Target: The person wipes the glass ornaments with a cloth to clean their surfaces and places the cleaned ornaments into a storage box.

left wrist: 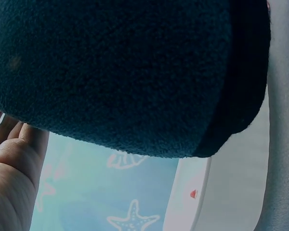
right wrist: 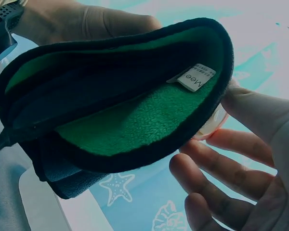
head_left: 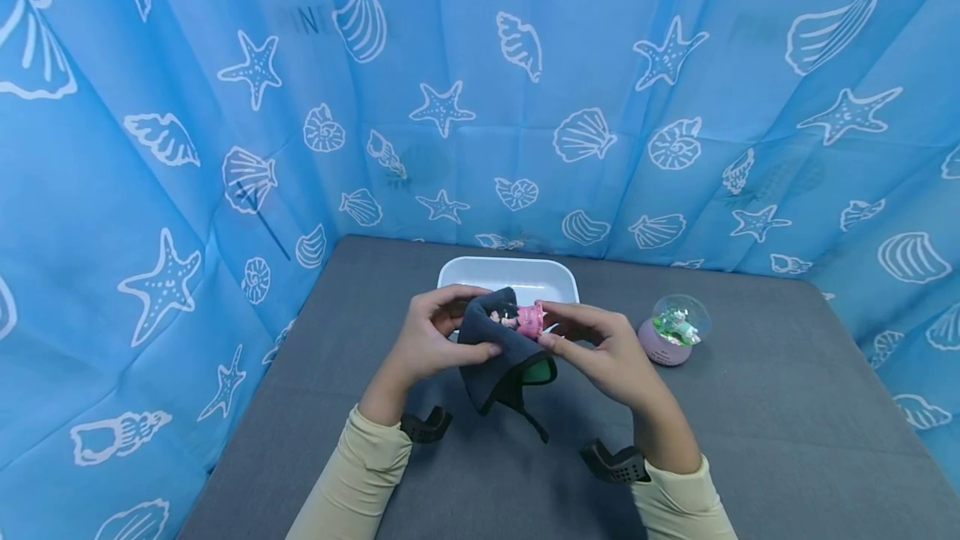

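Note:
My left hand (head_left: 427,342) grips a dark blue-grey fleece cloth (head_left: 480,373) with black edging and a green inner side. Tipped on its side in the cloth's fold lies a small snow globe with a pink base (head_left: 530,321). Fingers and thumb of my right hand (head_left: 618,357) pinch that base from the right. In the right wrist view the green lining (right wrist: 130,130) and a white label (right wrist: 197,77) show, while most of the globe is hidden behind the cloth. Dark fleece (left wrist: 115,72) fills most of the left wrist view.
Behind the hands stands a white tray (head_left: 525,275), its near side partly covered. A second snow globe with a lilac base (head_left: 663,348) stands upright to the right on the grey tabletop (head_left: 787,407). A blue curtain (head_left: 480,157) with white shells hangs behind the table and at its sides.

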`<state>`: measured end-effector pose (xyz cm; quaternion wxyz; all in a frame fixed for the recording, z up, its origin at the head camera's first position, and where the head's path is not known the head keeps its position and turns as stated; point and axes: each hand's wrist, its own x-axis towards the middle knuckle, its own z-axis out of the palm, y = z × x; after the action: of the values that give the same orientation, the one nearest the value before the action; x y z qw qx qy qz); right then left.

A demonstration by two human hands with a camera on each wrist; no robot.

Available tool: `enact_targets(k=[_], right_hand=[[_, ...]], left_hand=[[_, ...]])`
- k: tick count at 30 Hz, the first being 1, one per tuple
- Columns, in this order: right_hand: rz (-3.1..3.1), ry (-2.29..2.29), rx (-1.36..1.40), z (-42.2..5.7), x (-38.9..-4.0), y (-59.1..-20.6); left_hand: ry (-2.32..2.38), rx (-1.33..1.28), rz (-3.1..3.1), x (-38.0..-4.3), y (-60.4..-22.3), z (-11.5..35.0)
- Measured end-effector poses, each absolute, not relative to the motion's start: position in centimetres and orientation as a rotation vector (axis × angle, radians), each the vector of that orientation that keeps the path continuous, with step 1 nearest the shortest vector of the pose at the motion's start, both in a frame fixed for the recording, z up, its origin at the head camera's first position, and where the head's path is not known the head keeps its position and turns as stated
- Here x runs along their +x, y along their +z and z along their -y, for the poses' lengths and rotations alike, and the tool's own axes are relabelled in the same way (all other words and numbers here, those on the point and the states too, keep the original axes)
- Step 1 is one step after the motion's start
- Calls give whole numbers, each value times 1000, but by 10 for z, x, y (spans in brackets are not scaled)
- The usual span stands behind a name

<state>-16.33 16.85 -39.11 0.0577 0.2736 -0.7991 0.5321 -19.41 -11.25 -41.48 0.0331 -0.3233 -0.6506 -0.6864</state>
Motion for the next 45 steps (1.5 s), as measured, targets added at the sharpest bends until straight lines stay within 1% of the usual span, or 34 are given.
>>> enact_targets(k=[16,28,45], right_hand=[[2476,1809,802,-167,-164,-388],[2507,1828,772,-164,-163,-385],[2444,1812,827,-161,-162,-386]], left_hand=[[-2131,-985,2023,-193,-412,110],[-2101,-980,2046,-191,-413,111],[-2050,-966,2021,-192,-416,109]])
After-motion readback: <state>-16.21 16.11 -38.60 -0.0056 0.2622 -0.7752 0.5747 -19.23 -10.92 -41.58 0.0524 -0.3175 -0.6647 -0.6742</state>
